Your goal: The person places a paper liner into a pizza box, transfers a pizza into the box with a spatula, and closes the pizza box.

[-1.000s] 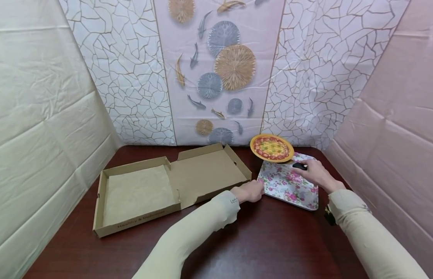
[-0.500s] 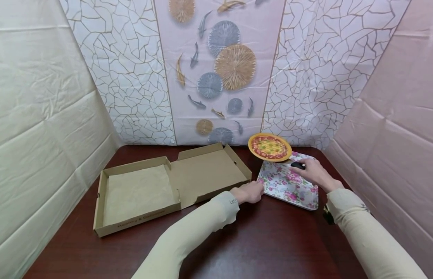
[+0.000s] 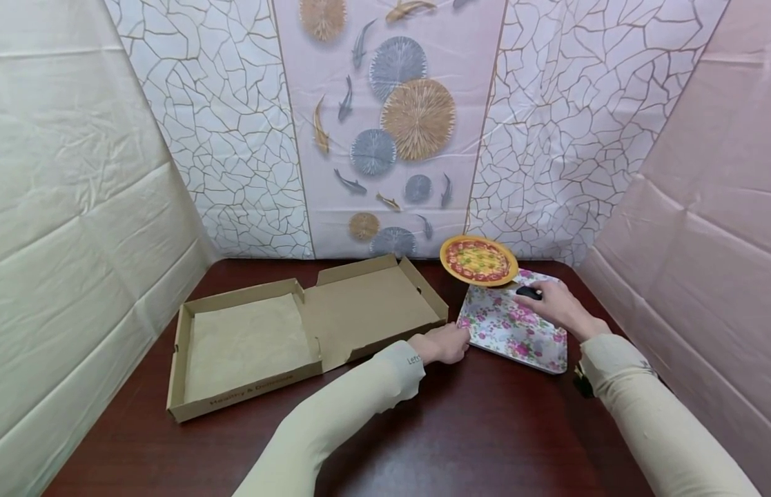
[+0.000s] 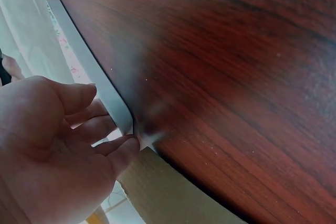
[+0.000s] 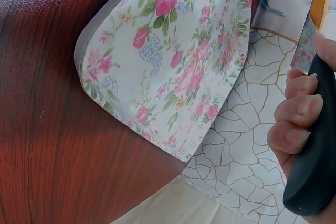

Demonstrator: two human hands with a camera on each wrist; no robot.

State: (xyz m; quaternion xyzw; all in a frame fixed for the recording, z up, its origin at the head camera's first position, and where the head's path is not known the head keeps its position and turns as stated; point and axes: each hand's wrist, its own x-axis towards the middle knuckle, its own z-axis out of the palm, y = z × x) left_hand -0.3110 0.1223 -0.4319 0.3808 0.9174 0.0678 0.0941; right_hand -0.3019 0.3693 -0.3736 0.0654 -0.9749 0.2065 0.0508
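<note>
A round pizza (image 3: 478,261) with an orange-yellow crust and a red and yellow topping is at the back right, overlapping the far side of a pink-flowered board (image 3: 506,324). My right hand (image 3: 558,307) grips the black handle of a pizza server (image 5: 315,145), fingers wrapped round it. Its shiny metal blade reaches toward the pizza's near edge, where an orange rim shows in the right wrist view; the rest of the blade is hidden. My left hand (image 3: 446,343) holds the board's near left corner, its fingers curled at the pale edge in the left wrist view.
Left of the board a cardboard pizza box (image 3: 373,300) lies unfolded, its lid side close to my left hand. A sheet of paper (image 3: 248,342) lines its tray. The dark red wooden table (image 3: 453,428) meets patterned cloth walls (image 3: 547,138) at the back and sides.
The pizza has shifted slightly left and up together with the server and my right hand. My left hand has stayed at the board's corner.
</note>
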